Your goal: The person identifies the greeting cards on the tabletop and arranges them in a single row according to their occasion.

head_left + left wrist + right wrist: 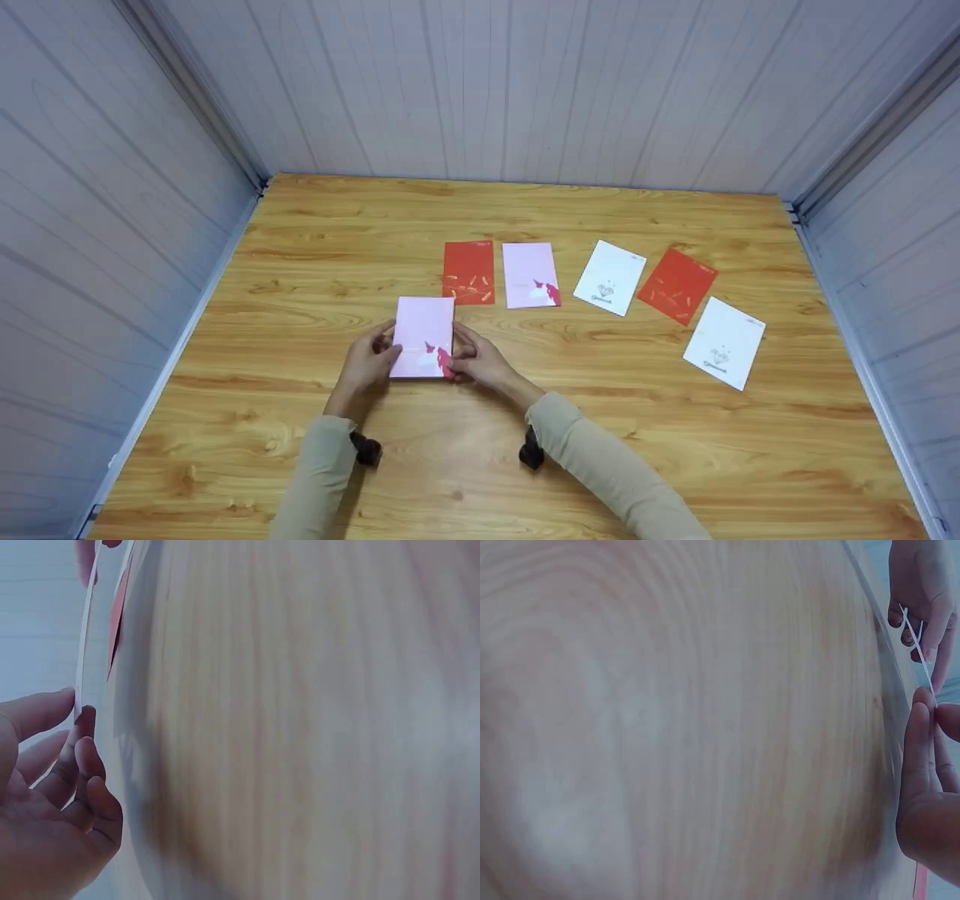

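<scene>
A pink card (420, 330) with a darker pink figure at its lower right is held between both hands, face up. My left hand (369, 361) pinches its left edge; in the left wrist view the thumb and a finger of the left hand (56, 787) grip the thin white edge (84, 645). My right hand (480, 361) pinches the lower right edge, and in the right wrist view the right hand (930, 772) has thumb and fingertips on it. In that view, thin edges spread apart near the left hand (922, 592). What lies beneath the pink card is mostly hidden.
Behind and to the right on the wooden table (337, 247) lie a red card (469, 270), a pink card (529, 270), a white card (610, 277), another red card (677, 285) and another white card (724, 341). Pale panels (465, 90) enclose the table's back and sides.
</scene>
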### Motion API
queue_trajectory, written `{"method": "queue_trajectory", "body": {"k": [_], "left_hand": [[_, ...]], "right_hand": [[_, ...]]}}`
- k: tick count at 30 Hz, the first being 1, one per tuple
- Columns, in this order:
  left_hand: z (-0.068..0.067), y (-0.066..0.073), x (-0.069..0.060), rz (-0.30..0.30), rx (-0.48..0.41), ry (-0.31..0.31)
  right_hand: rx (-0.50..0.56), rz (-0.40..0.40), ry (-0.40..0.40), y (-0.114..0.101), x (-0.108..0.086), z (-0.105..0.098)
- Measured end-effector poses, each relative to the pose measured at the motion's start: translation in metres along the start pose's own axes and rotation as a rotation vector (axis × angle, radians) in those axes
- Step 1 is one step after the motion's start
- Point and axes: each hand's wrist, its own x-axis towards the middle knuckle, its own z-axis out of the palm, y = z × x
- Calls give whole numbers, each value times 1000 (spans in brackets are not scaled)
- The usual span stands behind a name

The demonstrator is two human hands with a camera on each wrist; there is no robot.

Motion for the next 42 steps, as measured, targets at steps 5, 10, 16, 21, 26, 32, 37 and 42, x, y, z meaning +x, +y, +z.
{"method": "queue_trajectory", "body": {"k": [5, 10, 16, 21, 26, 32, 37, 42], "left_hand": [[0, -1, -6, 37, -17, 10], [0, -4, -11, 26, -24, 3], [-5, -9, -17, 37, 21, -13], [-10, -9, -21, 18, 61, -29], [-13, -12, -23, 18, 111, -35], [-19, -17, -23, 39, 175, -15], [-26, -20, -21, 1, 182, -24], [-33, -21, -17, -40, 192, -34]], "right_hand": [[-2, 11, -24, 3, -5, 0], [-6, 20, -32, 5, -10, 1], [24, 22, -60, 6, -13, 4], [23, 20, -65, 6, -14, 9], [8, 16, -47, 8, -12, 16], [-15, 6, -4, 22, 2, 25], [-78, 26, 22, 27, 13, 33], [-99, 45, 39, 24, 21, 41]]}}
